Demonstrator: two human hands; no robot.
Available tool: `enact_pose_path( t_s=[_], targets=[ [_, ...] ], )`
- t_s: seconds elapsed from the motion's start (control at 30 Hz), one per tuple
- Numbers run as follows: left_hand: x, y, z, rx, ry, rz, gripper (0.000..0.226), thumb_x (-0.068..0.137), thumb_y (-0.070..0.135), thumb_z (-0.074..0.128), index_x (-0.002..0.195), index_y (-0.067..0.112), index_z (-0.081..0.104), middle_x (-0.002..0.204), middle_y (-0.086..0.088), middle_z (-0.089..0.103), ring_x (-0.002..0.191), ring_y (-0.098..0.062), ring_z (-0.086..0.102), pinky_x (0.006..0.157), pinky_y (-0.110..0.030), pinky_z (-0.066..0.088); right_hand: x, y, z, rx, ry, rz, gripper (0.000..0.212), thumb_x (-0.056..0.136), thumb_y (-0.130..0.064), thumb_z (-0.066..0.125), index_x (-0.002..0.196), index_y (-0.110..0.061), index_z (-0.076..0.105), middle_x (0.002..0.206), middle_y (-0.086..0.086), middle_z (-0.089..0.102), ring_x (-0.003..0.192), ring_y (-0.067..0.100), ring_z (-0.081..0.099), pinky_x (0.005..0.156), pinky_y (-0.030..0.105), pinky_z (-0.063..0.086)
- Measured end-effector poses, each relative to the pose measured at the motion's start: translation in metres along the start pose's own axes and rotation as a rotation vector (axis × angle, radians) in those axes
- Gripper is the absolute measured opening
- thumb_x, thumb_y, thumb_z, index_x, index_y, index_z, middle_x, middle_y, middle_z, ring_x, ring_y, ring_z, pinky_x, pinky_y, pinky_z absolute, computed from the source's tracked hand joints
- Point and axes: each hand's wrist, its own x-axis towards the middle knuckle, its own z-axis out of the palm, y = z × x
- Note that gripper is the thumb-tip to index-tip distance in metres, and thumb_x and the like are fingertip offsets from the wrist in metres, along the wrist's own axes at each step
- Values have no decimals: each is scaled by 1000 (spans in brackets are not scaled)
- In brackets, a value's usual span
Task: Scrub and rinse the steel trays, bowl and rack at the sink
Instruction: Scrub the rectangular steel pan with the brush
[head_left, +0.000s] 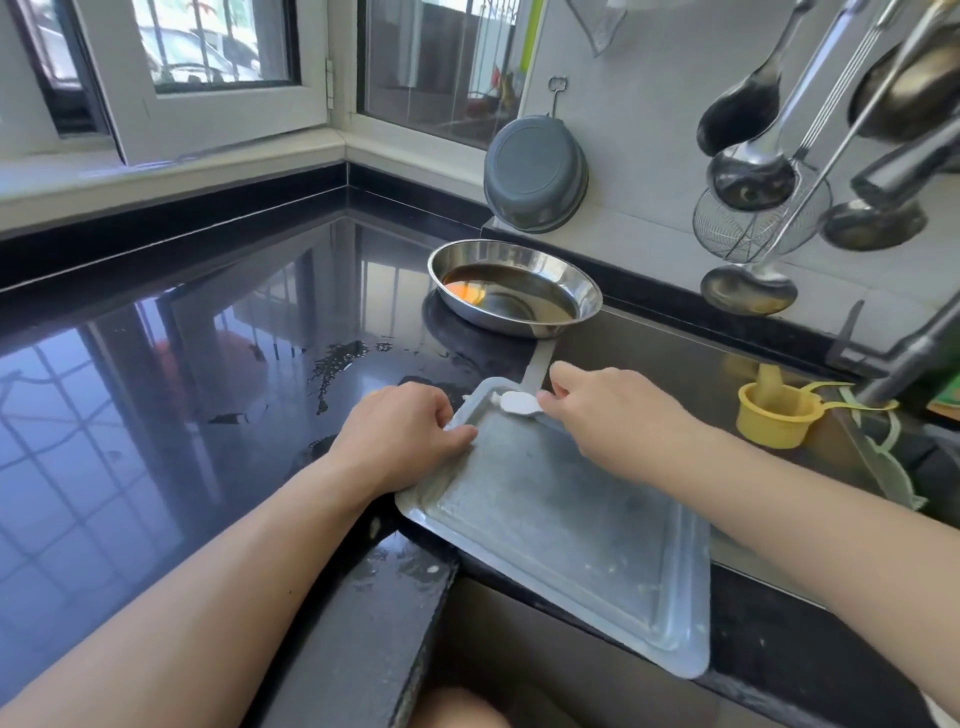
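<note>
Head view, and we look down on a steel tray (566, 525) lying across the near left corner of the sink (675, 358), half on the black tabletop (182, 364), half over the basin. The left hand (400, 436) holds the tray's left rim, thumb curled over the lip, fingers on the edge. The right hand (618, 405) pinches a small white scraper (517, 404) at the tray's far corner (it could be a spoon-like tool; I cannot tell for sure). Neither grip is empty: left closed on the rim, right closed on the tool.

The tray looks thin, stiff and light, with a dull wet film on it, so I judge it slippery; the raised rim is the sensible place to take hold, as the left hand does. Its corners look rounded, yet the lip is thin metal and deserves care.

Beyond it a steel bowl (514, 288) sits on the tabletop near the wall, with dark liquid and something orange inside, just apart from the tray. A yellow cup (776, 418) rests on the right side of the sink under the tap (914, 358).

Room for moving: the wet tabletop is wide open to the left; to the right, hanging ladles (748, 171) and the tap crowd the space above the sink, so lifting the tray high there risks a knock.
</note>
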Motion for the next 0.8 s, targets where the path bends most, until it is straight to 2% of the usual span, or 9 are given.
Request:
enact_pose_path(
  t_s=[0.1,0.17,0.23,0.27,0.4,0.47,0.53,0.67,0.8],
  targets=[
    [1,1,2,-8,-3,18,34,88,48,66,71,20,57,65,5,55,71,-22,57,67,-36,48,-28,0,1,-33,-60,88,28,99,-10,44,124,-17,55,100,2,31,58,21,32,57,39,36],
    [1,1,3,-24,-13,48,20,89,45,67,90,25,70,66,9,57,75,-21,59,83,-39,52,-48,2,1,-49,-91,144,31,99,-10,45,126,-20,56,97,0,29,59,21,33,58,37,36],
    [1,2,2,-48,-34,85,25,92,41,66,113,29,74,67,9,59,75,-20,55,94,-41,49,-58,2,1,-36,-101,189,31,100,-10,46,126,-22,57,94,0,28,58,19,31,55,35,34],
    [2,1,2,-61,-43,103,27,94,39,65,117,29,74,68,8,60,75,-21,52,95,-40,48,-57,1,1,-25,-95,200,30,100,-10,47,125,-23,58,94,0,29,56,18,30,53,34,32],
    [0,1,-1,-87,-68,111,21,94,39,64,107,28,77,53,3,49,74,-26,58,73,-35,44,-20,-16,2,50,-12,203,26,96,-7,52,116,-18,63,93,1,33,56,18,33,46,33,24],
    [0,1,-1,-81,-61,101,15,94,38,62,93,27,72,56,2,47,73,-24,58,70,-37,44,2,-31,1,86,20,213,25,95,-5,52,115,-16,63,93,1,31,55,19,30,46,32,18],
    [1,-2,1,-72,-38,103,22,92,37,60,96,20,73,55,4,47,63,-18,49,69,-38,49,9,-39,2,103,22,223,26,95,-4,52,116,-15,62,93,2,29,54,19,28,46,32,17],
    [3,-1,6,-32,-12,122,25,93,37,57,105,25,75,53,4,45,61,-16,46,86,-39,51,-18,-19,14,194,-4,238,29,102,-14,43,126,-21,57,95,2,35,59,21,35,55,37,35],
    [0,4,9,-20,14,115,26,93,36,54,106,26,75,54,2,45,62,-18,48,82,-37,49,-36,5,1,288,-165,319,27,99,-19,48,114,-27,70,98,5,58,75,28,57,70,37,56]
  ],
)
